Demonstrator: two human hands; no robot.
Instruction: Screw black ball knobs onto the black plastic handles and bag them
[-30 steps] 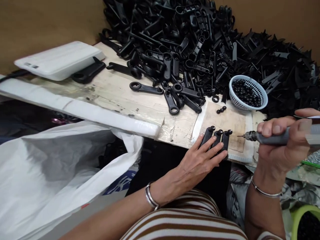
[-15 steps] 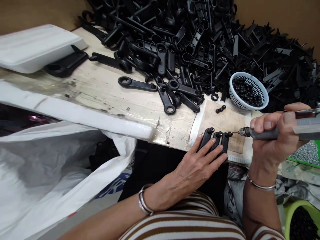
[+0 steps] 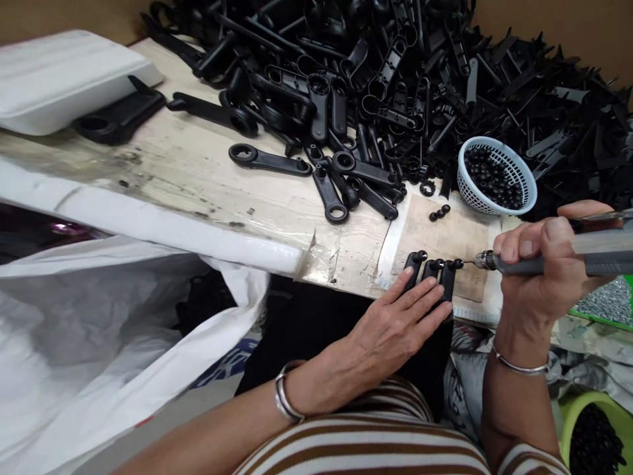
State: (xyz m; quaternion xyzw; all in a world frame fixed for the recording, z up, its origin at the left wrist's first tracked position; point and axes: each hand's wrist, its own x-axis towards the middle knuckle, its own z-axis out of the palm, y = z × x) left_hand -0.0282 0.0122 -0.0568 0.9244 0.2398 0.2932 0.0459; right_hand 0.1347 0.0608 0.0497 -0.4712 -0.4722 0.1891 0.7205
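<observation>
worktop [image 3: 208, 178] runs across in front of both hands, pale, scuffed, taped at the near edge. big heap of black plastic arms [image 3: 395, 72] piled beyond the hands, spilling toward them; a few loose ones lie just ahead of the left hand. white bag [image 3: 99, 343] hangs open well off to the left of the left hand, below the worktop edge. white tray [image 3: 64, 79] far out left, at the back. small blue basket [image 3: 497, 177] full of little black caps sits just beyond the right hand, close to the heap.

left hand [image 3: 395, 326] flat, fingers spread, pressing down on three black arms [image 3: 435, 274] laid side by side at the near worktop edge; their knobbed ends stick out past the fingertips. not closed around anything, just pinning them.

right hand [image 3: 541, 277] wrapped around a grey power screwdriver [image 3: 539, 262], held level, bit pointing left. bit tip touches the end of the rightmost of the three arms, just right of the left hand's fingertips.

two loose black caps [image 3: 439, 213] on the worktop between the three arms and the basket.
</observation>
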